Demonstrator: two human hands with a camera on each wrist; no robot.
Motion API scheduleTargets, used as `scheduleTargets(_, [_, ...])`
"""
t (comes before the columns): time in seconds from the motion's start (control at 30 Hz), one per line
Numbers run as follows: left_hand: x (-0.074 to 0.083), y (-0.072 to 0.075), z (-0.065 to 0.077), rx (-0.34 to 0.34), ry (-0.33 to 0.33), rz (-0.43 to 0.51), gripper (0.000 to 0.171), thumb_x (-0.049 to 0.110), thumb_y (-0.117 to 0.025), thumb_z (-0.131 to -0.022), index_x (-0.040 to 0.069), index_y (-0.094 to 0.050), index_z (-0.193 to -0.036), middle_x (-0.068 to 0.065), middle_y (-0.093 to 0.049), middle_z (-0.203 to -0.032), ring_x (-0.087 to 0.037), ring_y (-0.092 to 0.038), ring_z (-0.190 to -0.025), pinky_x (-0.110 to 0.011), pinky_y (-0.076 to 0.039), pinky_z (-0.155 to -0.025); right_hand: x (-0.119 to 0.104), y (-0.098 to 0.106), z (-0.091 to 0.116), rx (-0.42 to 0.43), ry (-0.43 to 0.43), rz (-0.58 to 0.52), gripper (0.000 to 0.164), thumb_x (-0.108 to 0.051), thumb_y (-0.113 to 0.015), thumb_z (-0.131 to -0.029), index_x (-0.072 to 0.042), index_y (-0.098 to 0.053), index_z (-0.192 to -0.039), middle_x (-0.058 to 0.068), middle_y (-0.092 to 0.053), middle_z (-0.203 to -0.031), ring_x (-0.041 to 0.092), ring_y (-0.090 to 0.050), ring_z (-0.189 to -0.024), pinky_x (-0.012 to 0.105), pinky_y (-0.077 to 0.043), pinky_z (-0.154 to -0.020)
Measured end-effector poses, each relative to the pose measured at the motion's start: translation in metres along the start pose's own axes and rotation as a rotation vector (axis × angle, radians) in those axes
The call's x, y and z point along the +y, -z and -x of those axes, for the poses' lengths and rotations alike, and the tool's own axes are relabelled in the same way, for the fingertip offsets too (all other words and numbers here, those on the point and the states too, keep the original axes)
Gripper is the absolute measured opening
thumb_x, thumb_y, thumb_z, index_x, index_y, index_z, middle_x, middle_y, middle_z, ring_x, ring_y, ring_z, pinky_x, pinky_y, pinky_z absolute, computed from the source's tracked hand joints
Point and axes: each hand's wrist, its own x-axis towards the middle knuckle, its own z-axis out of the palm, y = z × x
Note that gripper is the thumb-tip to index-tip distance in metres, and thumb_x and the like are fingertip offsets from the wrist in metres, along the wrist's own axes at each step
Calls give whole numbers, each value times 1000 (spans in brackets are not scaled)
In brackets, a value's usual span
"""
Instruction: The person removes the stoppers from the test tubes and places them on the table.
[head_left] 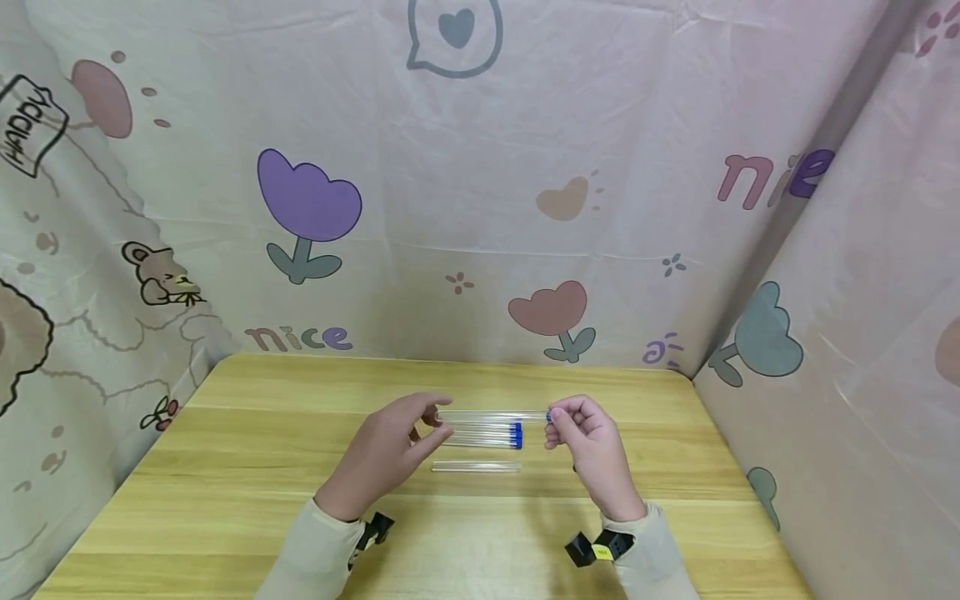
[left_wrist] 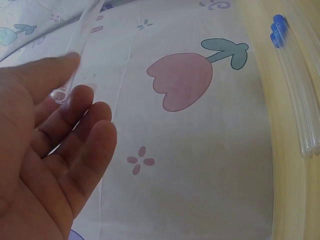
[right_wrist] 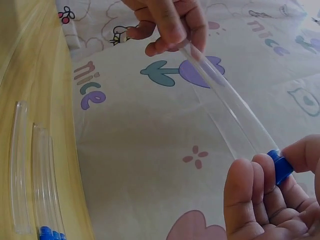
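A clear test tube (head_left: pixel 495 416) with a blue cap (right_wrist: pixel 281 167) is held level above the table between the two hands. The right hand (head_left: pixel 588 437) pinches the cap between thumb and fingers. At the tube's other end, the left hand (head_left: pixel 393 442) holds it by the fingertips, and the round end shows by the thumb in the left wrist view. Below lie several capped test tubes (head_left: pixel 483 437) side by side, blue caps (head_left: pixel 517 436) to the right. Nearer the person, a clear tube (head_left: pixel 476 467) without a cap lies parallel to them.
The wooden table (head_left: pixel 262 467) carries the tubes. Printed cloth (head_left: pixel 450 208) hangs along its back and both sides. Each wrist wears a small black camera, with the left camera (head_left: pixel 372 531) and the right camera (head_left: pixel 600 547) close above the tabletop.
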Motion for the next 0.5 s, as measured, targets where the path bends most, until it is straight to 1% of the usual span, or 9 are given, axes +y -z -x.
scheduleTargets(0.1, [1, 1, 0, 22, -2, -11, 25, 17, -79, -93, 14, -70, -116, 7, -69, -96, -5, -63, -83, -20, -56, -68, 0, 0, 0, -6, -3, -12, 20, -11, -60, -106, 8, -59, -113, 28, -63, -95, 16, -67, -78, 32, -61, -73])
scheduleTargets(0.23, [2, 3, -1, 47, -14, -27, 16, 14, -78, -94, 15, -71, -109, 7, -68, -95, -5, -61, -83, -21, -55, -68, -1, 1, 0, -20, -15, -18, 19, -11, -59, -106, 6, -59, -114, 16, -66, -91, 16, -67, -77, 32, -61, -72])
scheduleTargets(0.33, [1, 3, -1, 49, -25, -39, 15, 13, -78, -94, 16, -71, -107, 8, -68, -94, -3, -60, -82, -21, -55, -68, 0, 1, 0, -22, -23, -17, 18, -11, -59, -106, 5, -60, -114, 10, -66, -90, 17, -66, -77, 31, -61, -71])
scheduleTargets(0.4, [1, 3, -1, 44, -27, -42, 15, 13, -78, -93, 16, -71, -106, 8, -68, -94, -3, -60, -82, -21, -55, -68, 0, 1, 0, -19, -24, -14, 17, -11, -60, -105, 5, -61, -113, 10, -67, -90, 19, -66, -78, 29, -60, -70])
scheduleTargets(0.5, [1, 2, -2, 39, -26, -44, 15, 13, -78, -93, 17, -71, -106, 9, -68, -94, -3, -60, -83, -21, -55, -68, 0, 1, 0, -16, -25, -8, 16, -11, -61, -105, 4, -62, -112, 16, -66, -92, 21, -65, -78, 28, -58, -67])
